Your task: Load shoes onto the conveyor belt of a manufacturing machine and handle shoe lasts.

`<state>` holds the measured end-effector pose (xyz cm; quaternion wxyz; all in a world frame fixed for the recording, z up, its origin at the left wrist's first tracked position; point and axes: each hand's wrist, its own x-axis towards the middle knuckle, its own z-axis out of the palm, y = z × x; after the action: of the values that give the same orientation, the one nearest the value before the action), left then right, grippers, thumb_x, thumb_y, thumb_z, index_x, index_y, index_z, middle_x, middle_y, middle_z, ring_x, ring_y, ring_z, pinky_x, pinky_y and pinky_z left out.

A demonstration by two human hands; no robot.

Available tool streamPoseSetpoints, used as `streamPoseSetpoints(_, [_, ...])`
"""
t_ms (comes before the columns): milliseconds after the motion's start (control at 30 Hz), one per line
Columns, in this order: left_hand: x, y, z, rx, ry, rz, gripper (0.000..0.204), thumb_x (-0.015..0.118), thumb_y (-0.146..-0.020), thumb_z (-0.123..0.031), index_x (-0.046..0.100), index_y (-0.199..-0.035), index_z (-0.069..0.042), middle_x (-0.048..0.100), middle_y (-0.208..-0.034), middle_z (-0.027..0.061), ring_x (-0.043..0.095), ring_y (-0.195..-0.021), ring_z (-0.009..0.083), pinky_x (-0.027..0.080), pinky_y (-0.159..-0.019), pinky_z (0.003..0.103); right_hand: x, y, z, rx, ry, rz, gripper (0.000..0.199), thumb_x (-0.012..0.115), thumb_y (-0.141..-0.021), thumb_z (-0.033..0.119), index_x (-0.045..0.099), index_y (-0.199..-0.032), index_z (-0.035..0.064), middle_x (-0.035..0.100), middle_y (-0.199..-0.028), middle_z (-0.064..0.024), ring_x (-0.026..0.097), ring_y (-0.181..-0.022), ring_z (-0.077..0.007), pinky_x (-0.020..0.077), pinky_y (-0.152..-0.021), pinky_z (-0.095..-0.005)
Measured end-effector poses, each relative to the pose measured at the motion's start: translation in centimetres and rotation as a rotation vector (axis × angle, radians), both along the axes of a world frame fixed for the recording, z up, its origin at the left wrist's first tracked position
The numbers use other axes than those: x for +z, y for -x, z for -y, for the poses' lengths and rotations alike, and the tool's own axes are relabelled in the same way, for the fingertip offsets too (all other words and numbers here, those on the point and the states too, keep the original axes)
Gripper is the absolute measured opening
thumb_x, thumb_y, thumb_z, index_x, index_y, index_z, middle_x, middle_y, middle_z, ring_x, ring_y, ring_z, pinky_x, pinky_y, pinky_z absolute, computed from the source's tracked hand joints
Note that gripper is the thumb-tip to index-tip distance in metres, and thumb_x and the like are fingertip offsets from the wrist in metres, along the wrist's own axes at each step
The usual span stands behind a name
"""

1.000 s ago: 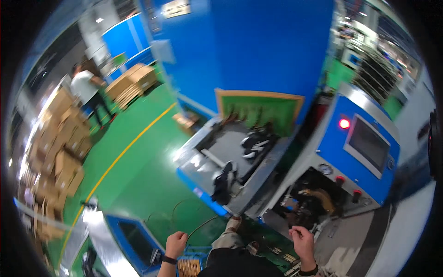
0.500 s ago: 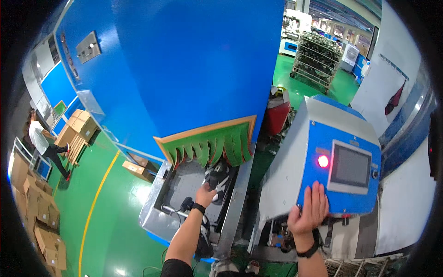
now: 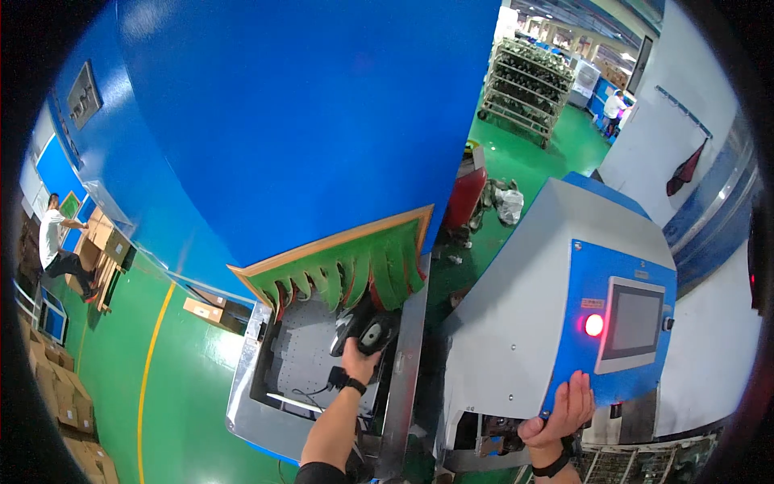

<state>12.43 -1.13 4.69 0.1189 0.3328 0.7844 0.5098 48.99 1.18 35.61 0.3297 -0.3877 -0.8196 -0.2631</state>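
My left hand (image 3: 359, 362) grips a black-and-white shoe (image 3: 374, 332), its fingers partly hidden behind it. The shoe sits just in front of a green strip curtain (image 3: 351, 272) in a wood-coloured frame, its far end close to the strips. Below is the perforated grey bed (image 3: 302, 343) of the machine's opening. A small black object with a cable (image 3: 339, 376) lies beside my left wrist. My right hand (image 3: 568, 409) rests with stretched fingers on the lower edge of a blue control panel (image 3: 592, 323), under the screen (image 3: 635, 324) and near a lit red button (image 3: 594, 325).
A tall blue machine housing (image 3: 322, 121) rises ahead. Metal rails (image 3: 411, 355) border the bed. At left, cardboard boxes (image 3: 60, 391) stand beside green floor, and a person in a white shirt (image 3: 52, 234) is by more boxes. A loaded rack (image 3: 528, 89) stands far right.
The shoe has turned in my left hand and now shows a pale oval patch. My view has shifted right. My right hand stays against the lower part of the panel.
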Motion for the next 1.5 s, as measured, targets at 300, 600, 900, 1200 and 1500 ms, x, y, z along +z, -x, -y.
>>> streamPoseSetpoints(300, [22.4,-8.0,15.4,-0.165,-0.272,0.607,0.072,0.09,-0.062,-0.009,0.047,-0.119,0.001,0.064,-0.107,0.011,0.062,-0.095,0.0201,0.053,-0.084,0.035,2.5,-0.7,1.9,0.28,0.246,-0.266,0.061,0.054,-0.095,0.045,0.05,-0.134,-0.0018,0.056,-0.136,-0.0235,0.051,-0.128,-0.0392,0.0318,-0.11,-0.0548])
streamPoseSetpoints(600, [30.9,-27.9,19.3,-0.164,0.056,-0.095,0.068,0.084,-0.068,-0.016,0.048,-0.124,-0.001,0.06,-0.108,0.0178,0.062,-0.098,0.032,0.052,-0.087,0.04,-2.3,-7.5,9.0,0.771,1.785,-0.958,0.125,0.088,-0.067,0.014,0.004,-0.16,0.0068,0.045,-0.145,-0.0131,0.047,-0.129,-0.0264,0.0364,-0.111,-0.0388])
streamPoseSetpoints(900, [26.1,-37.5,19.7,-1.043,0.776,-0.446,0.034,0.056,-0.093,-0.033,0.063,-0.104,-0.002,0.07,-0.08,0.0231,0.071,-0.075,0.0389,0.057,-0.063,0.048,-1.1,-19.7,12.5,0.265,1.674,-0.129,0.112,0.08,-0.074,0.033,0.013,-0.16,0.0096,0.045,-0.147,-0.0298,0.048,-0.134,-0.0399,0.0392,-0.109,-0.0405])
streamPoseSetpoints(1200, [28.6,-40.3,20.5,-1.206,0.19,0.314,0.027,0.067,-0.094,-0.031,0.07,-0.086,-0.005,0.065,-0.072,0.014,0.064,-0.064,0.0338,0.05,-0.058,0.04,-8.5,-29.1,12.4,0.38,1.962,-1.926,0.072,0.061,-0.079,0.003,0.04,-0.149,0.0001,0.062,-0.129,-0.0116,0.065,-0.108,-0.0208,0.0531,-0.093,-0.0341])
streamPoseSetpoints(1500, [19.4,-32.1,20.1,-0.509,0.455,0.867,0.03,0.057,-0.098,-0.026,0.064,-0.094,0.003,0.063,-0.066,0.0098,0.063,-0.063,0.0182,0.049,-0.058,0.033,-5.3,-22.3,6.7,0.074,1.395,-0.801,0.094,0.075,-0.075,0.018,0.03,-0.156,0.0046,0.063,-0.128,-0.0144,0.064,-0.107,-0.0223,0.0485,-0.096,-0.0339])
